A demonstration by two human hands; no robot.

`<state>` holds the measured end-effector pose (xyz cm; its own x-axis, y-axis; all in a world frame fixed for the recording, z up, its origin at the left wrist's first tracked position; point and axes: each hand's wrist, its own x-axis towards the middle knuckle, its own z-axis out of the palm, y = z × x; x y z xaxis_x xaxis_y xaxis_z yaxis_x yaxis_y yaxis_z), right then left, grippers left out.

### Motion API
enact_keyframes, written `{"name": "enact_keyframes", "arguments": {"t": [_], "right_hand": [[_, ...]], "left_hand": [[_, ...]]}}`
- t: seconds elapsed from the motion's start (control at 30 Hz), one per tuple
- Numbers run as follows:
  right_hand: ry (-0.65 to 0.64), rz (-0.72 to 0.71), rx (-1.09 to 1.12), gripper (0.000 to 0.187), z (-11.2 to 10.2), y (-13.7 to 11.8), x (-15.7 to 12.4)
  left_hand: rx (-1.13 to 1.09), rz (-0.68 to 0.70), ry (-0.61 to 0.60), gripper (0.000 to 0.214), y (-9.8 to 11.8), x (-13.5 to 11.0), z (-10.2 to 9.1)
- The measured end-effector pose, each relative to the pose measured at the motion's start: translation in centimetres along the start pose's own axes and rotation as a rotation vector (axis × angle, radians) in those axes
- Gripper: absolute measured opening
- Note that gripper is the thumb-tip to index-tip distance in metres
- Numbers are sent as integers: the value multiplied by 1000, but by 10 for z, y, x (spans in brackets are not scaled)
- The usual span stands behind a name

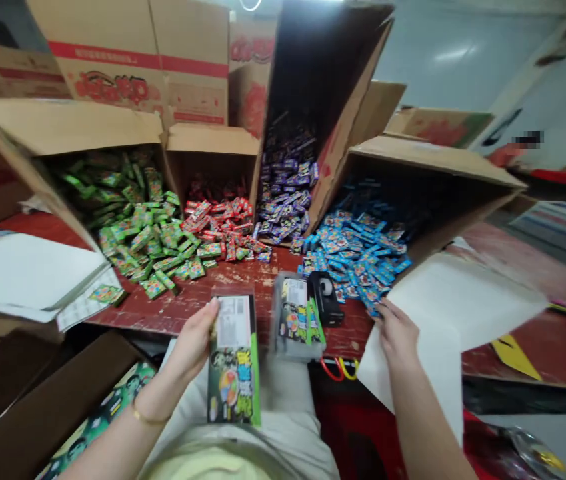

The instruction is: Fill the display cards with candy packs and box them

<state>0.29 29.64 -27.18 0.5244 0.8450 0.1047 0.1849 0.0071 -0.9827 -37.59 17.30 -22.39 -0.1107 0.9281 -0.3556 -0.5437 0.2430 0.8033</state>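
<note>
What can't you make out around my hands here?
All in the head view:
- Print on the pack in the left hand: blurred and too small to read.
- Right hand on the white sheet: grip unclear, fingertips blurred.
- Black device: partly hidden behind the second pack.
- Purple-candy box: its depths are lost in shadow.
- Lower-left box: cut off by the frame edge.

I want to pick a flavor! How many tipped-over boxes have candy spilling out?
4. The green-candy box lies far left, the red-candy box next, the purple-candy box stands tall in the middle, the blue-candy box is right. Others behind may hide more.
</note>
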Motion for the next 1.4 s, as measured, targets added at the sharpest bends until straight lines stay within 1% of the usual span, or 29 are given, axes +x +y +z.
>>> {"name": "enact_keyframes", "arguments": {"t": [0.03, 0.1, 0.13, 0.17, 0.23, 0.27, 0.3, 0.33, 0.43, 0.53, 0.57, 0.63, 0.7, 0.73, 0.77, 0.8, 0.9, 0.93, 1.0, 1.03, 1.1, 1.17, 1.2, 1.23, 1.27, 1.33, 1.4], "right_hand": [[-38, 29, 71, 31, 2, -10, -12], [-180, 78, 222, 27, 11, -35, -41], [-288, 122, 335, 26, 17, -50, -58], [-426, 177, 421, 26, 24, -63, -76], [-680, 281, 478, 28, 38, -86, -109], [-772, 325, 489, 30, 46, -94, -123], [-829, 364, 504, 33, 52, -99, -134], [-859, 393, 526, 36, 58, -101, -143], [-842, 437, 585, 38, 70, -96, -158], [-823, 424, 580, 40, 75, -87, -162], [-823, 400, 569, 43, 76, -86, -163], [-814, 302, 524, 44, 75, -87, -164], [-785, 170, 469, 35, 73, -91, -167], [-771, 128, 455, 29, 72, -93, -168], [-765, 125, 458, 26, 72, -95, -169], [-769, 162, 475, 25, 71, -95, -170], [-811, 379, 557, 26, 70, -91, -169], [-829, 427, 588, 28, 70, -90, -168], [-849, 447, 645, 32, 71, -96, -167], [-846, 423, 656, 35, 72, -103, -168], [-816, 309, 628, 46, 78, -124, -171], [-798, 128, 567, 58, 88, -146, -175], [-820, 30, 529, 60, 94, -153, -177], [-865, -65, 486, 56, 100, -158, -177], [-925, -153, 430, 48, 106, -160, -176], [-1081, -328, 269, 29, 115, -158, -170], [-1226, -512, 93, 17, 120, -156, -163]], "left_hand": [[-50, -22, -28, 48, 7, -2, 4], [-88, -65, -52, 47, 18, -13, 11], [-79, -77, -52, 47, 23, -20, 14], [-59, -84, -56, 47, 26, -26, 16], [-3, -67, -73, 44, 28, -38, 16], [30, -44, -87, 42, 27, -42, 14], [63, -15, -97, 40, 25, -44, 10], [94, 11, -102, 38, 21, -45, 5], [129, 28, -113, 38, 11, -45, -10], [72, 18, -114, 39, 3, -46, -21], [49, 29, -117, 38, 1, -47, -23], [9, 38, -142, 37, -1, -50, -26], [-23, 10, -176, 37, 0, -55, -25], [-35, -5, -183, 37, 1, -58, -24], [-40, -12, -185, 37, 2, -61, -23], [-36, -8, -183, 37, 4, -64, -22], [17, 24, -193, 38, 6, -71, -20], [38, 32, -200, 38, 6, -72, -19], [71, 42, -202, 39, 4, -72, -18], [84, 44, -201, 39, 3, -72, -18], [109, 45, -211, 40, 0, -71, -15], [130, 36, -231, 41, -2, -70, -13], [136, 34, -238, 41, -2, -70, -11], [139, 34, -240, 42, -2, -70, -10], [139, 34, -236, 42, -2, -70, -10], [139, 33, -225, 42, -2, -71, -9], [145, 29, -220, 41, -3, -70, -10]]}}
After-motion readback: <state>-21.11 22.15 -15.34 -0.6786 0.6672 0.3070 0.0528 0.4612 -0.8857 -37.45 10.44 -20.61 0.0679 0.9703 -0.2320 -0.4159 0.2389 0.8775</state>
